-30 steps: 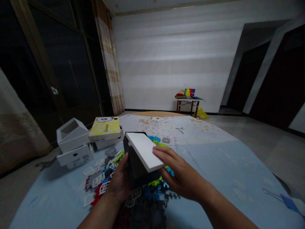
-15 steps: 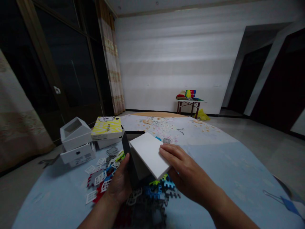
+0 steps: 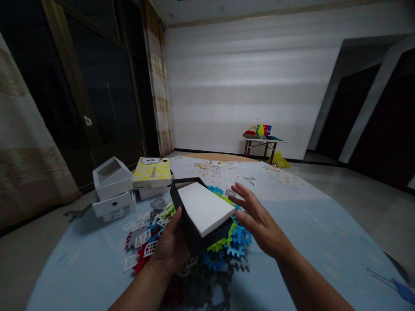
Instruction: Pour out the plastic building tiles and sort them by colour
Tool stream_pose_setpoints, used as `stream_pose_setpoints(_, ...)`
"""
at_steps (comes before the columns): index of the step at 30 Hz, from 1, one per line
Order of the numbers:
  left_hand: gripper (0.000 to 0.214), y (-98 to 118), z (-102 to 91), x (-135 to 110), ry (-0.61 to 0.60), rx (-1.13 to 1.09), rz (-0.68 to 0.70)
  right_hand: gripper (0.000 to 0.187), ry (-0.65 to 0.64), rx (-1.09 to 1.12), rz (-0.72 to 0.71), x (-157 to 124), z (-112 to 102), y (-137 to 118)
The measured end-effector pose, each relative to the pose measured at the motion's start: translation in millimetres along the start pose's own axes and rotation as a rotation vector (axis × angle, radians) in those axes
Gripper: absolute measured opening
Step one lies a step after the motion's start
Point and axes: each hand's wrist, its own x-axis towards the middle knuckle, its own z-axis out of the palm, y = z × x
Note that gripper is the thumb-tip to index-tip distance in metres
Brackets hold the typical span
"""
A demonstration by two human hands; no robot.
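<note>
My left hand (image 3: pixel 171 250): gripping the black box (image 3: pixel 192 241) by its left side, with my thumb pressing near the rim.
My right hand (image 3: pixel 256 222): hovering open, fingers spreading, just beside the white slab's (image 3: pixel 204 207) right corner; I cannot tell whether my thumb is touching it.
Black box: tilting in my grip above the heap of pieces (image 3: pixel 240 238), toward the tabletop's (image 3: pixel 308 255) near edge; whether its underside is resting on them is hidden.
White slab: lying askew in the box's mouth, its near corner standing proud and not sitting flush.
Pieces: spreading in blue, green, red, white and black around and under the box.
Far left edge: a stack of white boxes (image 3: pixel 113 183) is standing there, with the yellow box (image 3: pixel 151 172) sitting beside it.
Slip risk: with only one hand gripping and the box leaning, the slab could be sliding out onto the pieces if I tip further.
Jam risk: pushing one corner while the slab is sitting crooked could be wedging it against the walls.
</note>
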Motion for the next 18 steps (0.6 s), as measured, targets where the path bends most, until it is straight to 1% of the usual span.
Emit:
stream_pose_setpoints(2,0.042,3,2.1,-1,-0.015,-0.024,0.017,0.061,-0.029,0.136,0.172,3,5,6)
stream_pose_setpoints(4,0.041,5,4.4,-2,0.004,-0.036,0.040,0.060,-0.071,0.228,0.279,6,12,10)
stream_pose_setpoints(5,0.041,6,5.5,-3,0.026,-0.035,0.051,0.058,-0.090,0.262,0.299,7,15,12)
stream_pose_setpoints(10,0.048,13,5.3,-1,0.105,-0.001,0.105,0.039,-0.165,0.403,0.294,17,30,16)
stream_pose_setpoints(12,0.048,16,2.9,0,0.111,0.005,0.131,0.035,-0.148,0.479,0.328,23,36,17)
stream_pose_setpoints(15,0.043,23,-0.7,3,0.118,0.038,0.167,0.031,-0.093,0.604,0.385,34,43,23)
stream_pose_setpoints(18,0.035,36,-6.0,3,0.158,0.158,0.196,0.025,-0.023,0.648,0.422,52,41,34)
